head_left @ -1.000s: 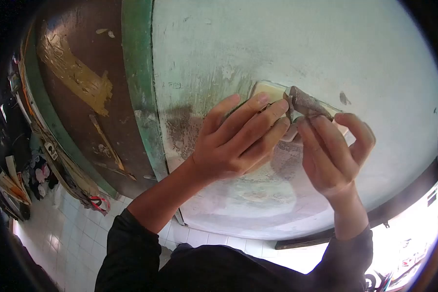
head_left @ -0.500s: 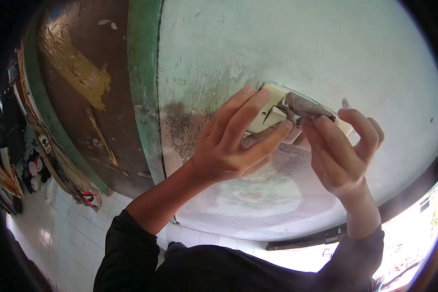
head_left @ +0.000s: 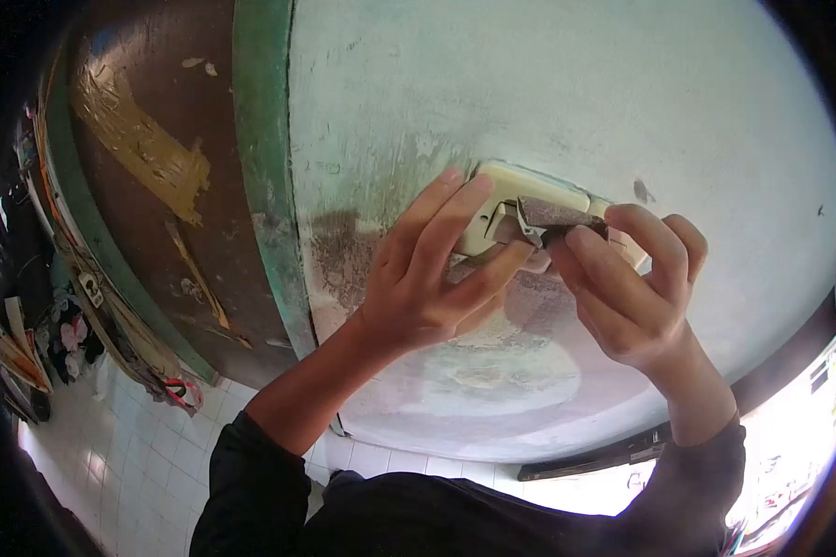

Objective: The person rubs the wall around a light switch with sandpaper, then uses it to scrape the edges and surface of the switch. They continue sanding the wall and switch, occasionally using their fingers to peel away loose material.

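Observation:
A cream wall switch plate [head_left: 520, 186] is mounted on a pale green, stained wall [head_left: 567, 84]. My left hand [head_left: 432, 274] rests on the plate's left part, fingers spread, fingertips over its edge and the thumb pressed under the rocker. My right hand [head_left: 627, 288] pinches a folded piece of brown sandpaper [head_left: 553, 215] between thumb and fingers and holds it against the switch's face. The right part of the plate is hidden behind the sandpaper and my fingers.
A green door frame [head_left: 265, 176] runs down left of the switch, with a dark brown door [head_left: 149, 186] beside it. White floor tiles [head_left: 139, 455] and clutter [head_left: 28, 343] lie far left. A bright opening [head_left: 808, 408] is at the lower right.
The sandpaper in my right hand has slid left across the switch face. My left fingers have shifted from covering the plate to its left edge.

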The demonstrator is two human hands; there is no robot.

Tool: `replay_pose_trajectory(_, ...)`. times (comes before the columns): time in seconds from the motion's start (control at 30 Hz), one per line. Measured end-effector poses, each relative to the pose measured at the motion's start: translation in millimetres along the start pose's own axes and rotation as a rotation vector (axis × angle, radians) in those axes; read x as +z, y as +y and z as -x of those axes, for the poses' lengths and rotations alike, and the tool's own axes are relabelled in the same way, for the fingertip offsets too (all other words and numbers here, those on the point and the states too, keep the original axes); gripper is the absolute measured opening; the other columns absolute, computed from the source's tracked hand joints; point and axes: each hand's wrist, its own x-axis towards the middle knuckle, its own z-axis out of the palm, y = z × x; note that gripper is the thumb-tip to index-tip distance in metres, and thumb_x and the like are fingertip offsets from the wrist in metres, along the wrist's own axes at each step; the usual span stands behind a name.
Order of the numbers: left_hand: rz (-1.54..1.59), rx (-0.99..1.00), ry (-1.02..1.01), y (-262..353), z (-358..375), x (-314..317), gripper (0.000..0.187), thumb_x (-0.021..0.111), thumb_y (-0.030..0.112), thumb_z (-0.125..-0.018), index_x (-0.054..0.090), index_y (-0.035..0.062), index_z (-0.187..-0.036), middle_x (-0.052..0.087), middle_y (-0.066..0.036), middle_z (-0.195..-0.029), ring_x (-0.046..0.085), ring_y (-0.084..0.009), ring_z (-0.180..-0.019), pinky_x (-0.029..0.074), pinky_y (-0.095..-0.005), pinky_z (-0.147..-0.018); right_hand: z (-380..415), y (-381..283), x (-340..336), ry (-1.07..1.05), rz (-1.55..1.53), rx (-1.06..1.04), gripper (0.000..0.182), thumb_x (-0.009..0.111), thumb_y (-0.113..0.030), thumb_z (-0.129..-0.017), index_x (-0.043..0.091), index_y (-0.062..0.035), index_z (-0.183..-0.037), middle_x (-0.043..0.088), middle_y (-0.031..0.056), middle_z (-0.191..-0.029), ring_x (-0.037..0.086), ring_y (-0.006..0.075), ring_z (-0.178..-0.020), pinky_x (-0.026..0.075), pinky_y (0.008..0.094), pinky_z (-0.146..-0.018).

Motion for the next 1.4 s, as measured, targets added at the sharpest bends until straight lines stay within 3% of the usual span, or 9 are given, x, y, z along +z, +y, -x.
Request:
replay_pose_trajectory(0.47,-0.039,-0.063,-0.036,7.5,-3.2,-4.3,0.047,0.077,0.007,-0.072,0.068,0.0202,-0.116,0.049,-0.022,-0.138,0.048,-0.0432,-0.132,0.046,-0.0544,-0.111,-2.2,14.5,-0.2,0.018,0.046,-0.122,0.014,0.075,-0.01,-0.074,0.071,-0.0131,-0.088,0.067,-0.0049,-0.104,0.062,0.0137,-0.105,0.043,0.0364,-0.082)
replay_pose_trajectory(0.7,-0.053,-0.037,-0.028,3.2,1.1,-0.4,0.044,0.077,0.008,-0.073,0.068,0.0211,-0.114,0.048,-0.022,-0.139,0.047,-0.0429,-0.133,0.046,-0.055,-0.11,-1.8,18.3,-7.1,-0.112,-0.008,-0.156,0.025,0.087,-0.025,-0.075,0.078,-0.0144,-0.096,0.068,-0.008,-0.102,0.06,0.0204,-0.11,0.04,0.0374,-0.078)
replay_pose_trajectory(0.77,-0.138,-0.033,0.002,2.6,1.3,2.7,0.045,0.081,0.027,-0.074,0.07,0.0275,-0.118,0.052,-0.018,-0.141,0.05,-0.0388,-0.134,0.051,-0.046,-0.109,-9.5,23.5,-6.5,-0.028,0.037,-0.145,0.027,0.087,-0.026,-0.074,0.077,-0.0159,-0.096,0.068,-0.008,-0.104,0.06,0.0199,-0.112,0.04,0.037,-0.079)
replay_pose_trajectory(0.8,-0.135,-0.035,0.0,3.6,2.0,1.5,0.045,0.081,0.027,-0.074,0.07,0.0275,-0.118,0.052,-0.018,-0.141,0.05,-0.0388,-0.134,0.051,-0.046,-0.109,-7.1,21.0,-6.9,-0.028,0.031,-0.134,0.017,0.074,-0.012,-0.075,0.072,-0.0129,-0.092,0.067,-0.0043,-0.105,0.062,0.0141,-0.108,0.043,0.0373,-0.086)
replay_pose_trajectory(0.87,-0.042,-0.035,-0.049,3.1,2.1,-2.5,0.04,0.077,0.009,-0.074,0.068,0.0194,-0.112,0.047,-0.021,-0.14,0.045,-0.0424,-0.135,0.045,-0.0548,-0.111,0.3,15.3,-5.2,-0.047,-0.002,-0.136,0.018,0.075,-0.014,-0.075,0.072,-0.0131,-0.092,0.067,-0.0043,-0.105,0.062,0.0144,-0.108,0.042,0.0375,-0.086)
replay_pose_trajectory(1.0,-0.084,-0.049,-0.015,5.6,1.1,1.0,0.036,0.076,0.011,-0.075,0.068,0.0177,-0.109,0.046,-0.02,-0.14,0.045,-0.0424,-0.135,0.045,-0.0547,-0.111,-4.2,21.2,-3.1,-0.016,0.019,-0.149,0.02,0.075,-0.017,-0.071,0.072,-0.0139,-0.091,0.066,-0.0046,-0.105,0.062,0.0154,-0.109,0.043,0.0371,-0.085)
replay_pose_trajectory(1.1,-0.162,-0.033,-0.016,3.2,4.0,0.9,0.038,0.076,0.027,-0.078,0.069,0.0276,-0.115,0.051,-0.017,-0.14,0.051,-0.0378,-0.133,0.051,-0.0465,-0.109,-0.9,16.9,-1.1,0.017,0.021,-0.142,0.018,0.076,-0.018,-0.071,0.071,-0.0142,-0.088,0.065,-0.0045,-0.104,0.062,0.0167,-0.109,0.043,0.0368,-0.085)
replay_pose_trajectory(1.27,-0.132,-0.049,0.014,4.8,2.5,3.3,0.043,0.07,0.023,-0.082,0.068,0.0268,-0.125,0.05,-0.018,-0.14,0.051,-0.037,-0.133,0.051,-0.0472,-0.108,13.5,39.0,-45.3,0.085,0.086,0.055,0.02,0.083,-0.009,-0.073,0.077,-0.0091,-0.092,0.068,0.0028,-0.109,0.06,0.028,-0.114,0.049,0.0394,-0.09)
replay_pose_trajectory(1.4,-0.14,-0.038,-0.01,5.4,0.3,0.1,0.047,0.068,0.021,-0.082,0.067,0.0255,-0.129,0.049,-0.019,-0.14,0.051,-0.0379,-0.132,0.05,-0.0481,-0.108,75.0,41.0,-84.8,0.221,0.299,0.343,0.02,0.068,-0.001,-0.093,0.069,-0.0025,-0.113,0.062,0.0109,-0.117,0.061,0.0291,-0.112,0.055,0.0389,-0.087)
